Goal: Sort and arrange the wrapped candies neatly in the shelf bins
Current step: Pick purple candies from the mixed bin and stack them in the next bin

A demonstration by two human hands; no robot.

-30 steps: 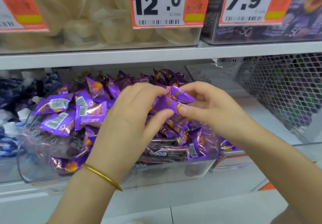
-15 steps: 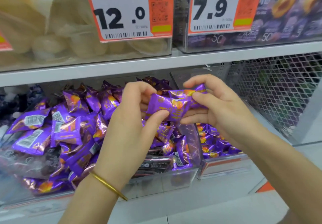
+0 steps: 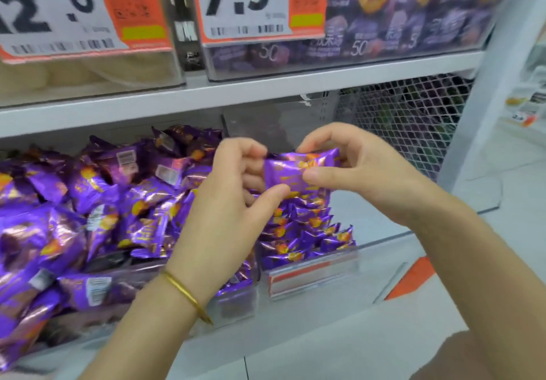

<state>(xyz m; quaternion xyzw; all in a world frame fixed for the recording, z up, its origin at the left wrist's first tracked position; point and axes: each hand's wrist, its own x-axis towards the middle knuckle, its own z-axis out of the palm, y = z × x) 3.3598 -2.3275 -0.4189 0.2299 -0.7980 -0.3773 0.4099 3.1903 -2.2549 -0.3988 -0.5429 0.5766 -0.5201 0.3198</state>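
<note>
- Closest to me, a gold bangle [image 3: 189, 297] sits on my left wrist, above the front edge of the lower shelf.
- My left hand [image 3: 224, 202] and right hand [image 3: 357, 170] meet over the divide between two bins. Both pinch one purple wrapped candy [image 3: 295, 170]: left thumb and curled fingers on its left end, right thumb and forefinger on its right end. It hangs level in the air, touching neither bin.
- Under it, the right bin [image 3: 313, 276] holds neat rows of candies [image 3: 307, 232] against its front wall.
- The left bin [image 3: 233, 303] carries a loose heap of candies [image 3: 97, 202], tilted every way.
- I judge that I am squaring up this piece before placing it, with the sorting far from finished.
- The next move calls for lowering the piece into the right bin beside the rows, same face up, then loosening both pinches without knocking its neighbours.
- Farther back, the upper shelf board [image 3: 266, 90] bears a 7.9 price tag [image 3: 239, 1], and a mesh panel [image 3: 413, 119] closes the right end.
</note>
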